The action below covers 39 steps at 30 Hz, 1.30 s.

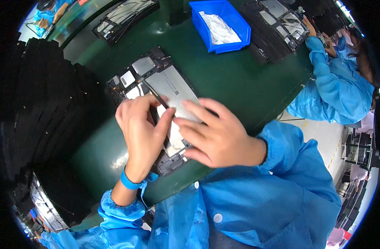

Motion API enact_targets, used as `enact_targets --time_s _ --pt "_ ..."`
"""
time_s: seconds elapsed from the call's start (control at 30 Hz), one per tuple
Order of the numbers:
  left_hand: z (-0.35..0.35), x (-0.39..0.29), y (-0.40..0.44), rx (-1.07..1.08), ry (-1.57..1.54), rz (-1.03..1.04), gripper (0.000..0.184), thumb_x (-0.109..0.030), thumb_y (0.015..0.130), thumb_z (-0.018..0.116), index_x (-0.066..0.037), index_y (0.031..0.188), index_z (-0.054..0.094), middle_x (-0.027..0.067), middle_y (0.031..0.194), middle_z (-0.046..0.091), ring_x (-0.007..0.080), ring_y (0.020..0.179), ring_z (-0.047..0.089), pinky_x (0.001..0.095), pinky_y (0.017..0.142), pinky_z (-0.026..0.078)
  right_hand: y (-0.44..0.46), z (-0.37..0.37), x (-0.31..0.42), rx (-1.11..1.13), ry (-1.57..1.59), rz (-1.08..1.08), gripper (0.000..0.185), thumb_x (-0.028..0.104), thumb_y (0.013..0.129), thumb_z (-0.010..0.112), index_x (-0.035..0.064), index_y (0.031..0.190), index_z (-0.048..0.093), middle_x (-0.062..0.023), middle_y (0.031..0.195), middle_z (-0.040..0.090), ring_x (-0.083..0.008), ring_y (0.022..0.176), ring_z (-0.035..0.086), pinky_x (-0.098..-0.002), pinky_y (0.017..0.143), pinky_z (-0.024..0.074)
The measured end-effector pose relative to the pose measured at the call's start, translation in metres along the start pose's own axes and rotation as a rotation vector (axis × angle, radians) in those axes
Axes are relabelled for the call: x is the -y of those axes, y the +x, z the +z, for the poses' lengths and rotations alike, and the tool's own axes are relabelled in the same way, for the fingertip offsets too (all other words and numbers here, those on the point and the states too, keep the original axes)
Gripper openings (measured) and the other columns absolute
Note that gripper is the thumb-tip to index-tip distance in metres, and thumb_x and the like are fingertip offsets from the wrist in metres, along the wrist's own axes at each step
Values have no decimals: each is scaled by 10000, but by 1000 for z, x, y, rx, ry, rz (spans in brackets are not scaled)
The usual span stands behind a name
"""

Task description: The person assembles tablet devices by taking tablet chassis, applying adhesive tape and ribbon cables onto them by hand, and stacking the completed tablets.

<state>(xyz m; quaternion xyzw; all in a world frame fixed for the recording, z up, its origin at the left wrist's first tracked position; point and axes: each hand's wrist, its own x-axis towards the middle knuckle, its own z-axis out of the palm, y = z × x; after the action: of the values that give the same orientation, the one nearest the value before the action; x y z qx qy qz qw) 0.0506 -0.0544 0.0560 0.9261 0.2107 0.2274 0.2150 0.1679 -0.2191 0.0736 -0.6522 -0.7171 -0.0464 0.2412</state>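
An opened tablet (172, 77) lies tilted on the green table in front of me, its silver battery and black frame showing. A narrow black strip (153, 92) runs across its inside. My left hand (138, 126), with a blue wrist strap (130, 181), is over the tablet's left half, thumb and forefinger closed around the strip's lower end. Fingers apart and slightly blurred, my right hand (223, 135) rests over the right side of the battery. The palms and fingers hide much of the tablet's lower middle.
A blue bin (244, 31) with white slips (219, 29) stands at the back. More opened tablets lie at the back left (123, 16) and back right (281, 20). Black stacked sheets (48, 103) fill the left. A co-worker in a blue sleeve (327, 79) sits at right.
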Motion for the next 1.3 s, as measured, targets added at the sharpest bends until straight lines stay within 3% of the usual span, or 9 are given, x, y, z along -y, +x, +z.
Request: enact_targets --time_s 0.1,0.27,0.4,0.5,0.63,0.7,0.83,1.03,1.3 --pt "1 6 -9 -343 -79 -89 436 -144 821 703 -41 1224 570 144 1253 553 297 1202 465 425 1085 267 18 5 -21 35 88 128 472 307 776 694 15 1133 596 -137 1252 588 -359 1289 454 -477 1041 348" --pt "-4 46 -52 64 213 -354 612 -364 981 476 44 1426 372 249 1544 241 370 1467 114 452 1183 58 13 33 -50 62 635 453 824 139 926 570 -61 1500 15 -258 1562 113 -338 1467 127 -410 1181 118" --pt "-2 50 -54 -49 -120 -283 579 -207 958 542 46 1437 341 242 1462 370 326 1385 317 418 1144 228 6 38 -38 -81 949 401 883 66 886 596 -40 1512 -18 -215 1588 60 -317 1482 63 -390 1185 74" --pt "-19 28 -40 -136 -1052 -397 659 -41 911 577 -13 1489 264 168 1383 480 215 1226 502 341 1028 408 -8 32 -23 -189 1050 406 842 50 861 586 -55 1503 52 -234 1563 141 -321 1462 155 -412 1176 132" --pt "-26 40 -38 -61 -1149 -312 703 -29 851 646 0 1472 317 181 1394 485 223 1233 520 335 1040 413 17 -23 -49 -429 373 302 773 181 885 628 -40 1486 195 -215 1530 229 -306 1433 223 -397 1174 147" --pt "-41 39 -36 132 -1347 -368 752 -45 814 697 14 1466 327 177 1407 474 236 1252 505 347 1069 385 34 -44 -75 -163 423 298 717 221 898 635 -28 1465 275 -214 1479 338 -298 1401 298 -398 1161 201" --pt "-56 37 -35 402 -1486 -399 867 -88 786 731 -43 1507 253 206 1387 479 246 1234 519 350 1046 414 58 -47 -93 513 1253 519 613 197 894 650 -26 1401 386 -133 1358 505 -221 1243 491 -328 1040 388" --pt "-46 67 -32 544 -2196 -395 670 -364 970 545 -7 1480 296 208 1430 444 272 1237 527 369 1049 427 70 -59 -28 307 1470 722 617 173 735 633 -65 1285 486 -160 1123 651 -221 979 652 -309 882 508" --pt "-50 81 -51 450 -1887 -357 516 -334 998 453 -12 1396 390 161 1312 525 230 1158 551 347 995 444 137 -54 122 383 1911 718 445 52 868 595 1 1293 472 -142 1185 617 -231 1028 639 -397 907 523"
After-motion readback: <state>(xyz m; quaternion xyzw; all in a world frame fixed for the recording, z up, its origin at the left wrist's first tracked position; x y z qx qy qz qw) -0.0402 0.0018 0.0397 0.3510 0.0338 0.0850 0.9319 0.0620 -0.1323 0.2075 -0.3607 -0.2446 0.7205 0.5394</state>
